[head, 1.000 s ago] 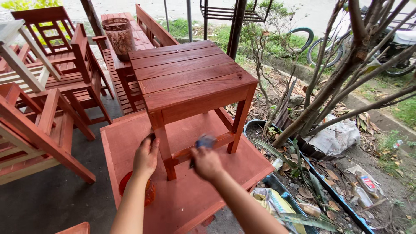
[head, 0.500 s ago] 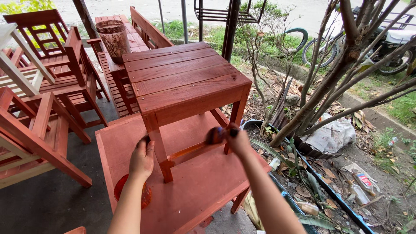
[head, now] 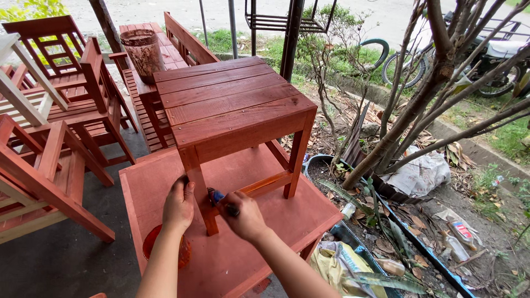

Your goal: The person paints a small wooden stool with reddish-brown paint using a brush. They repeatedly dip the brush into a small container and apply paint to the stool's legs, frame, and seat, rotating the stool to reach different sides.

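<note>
A small red-brown slatted wooden table [head: 232,102] stands on top of a larger flat red-brown table [head: 259,243]. My left hand [head: 178,204] grips the small table's near front leg [head: 205,212]. My right hand [head: 243,215] is closed around a paintbrush [head: 216,197] with a blue ferrule, its bristles against the low crossbar next to that leg. A round red-orange paint container [head: 157,248] sits on the larger table just under my left forearm, partly hidden.
Red-brown wooden chairs [head: 61,110] stand at the left, a bench [head: 160,60] with a stained jar [head: 142,52] behind. At right are a bare tree [head: 436,83], a planter [head: 331,171], litter, bags and bicycles [head: 486,55].
My right hand has swung back from the small table's right leg to the crossbar beside the near leg. My left hand stayed on that leg.
</note>
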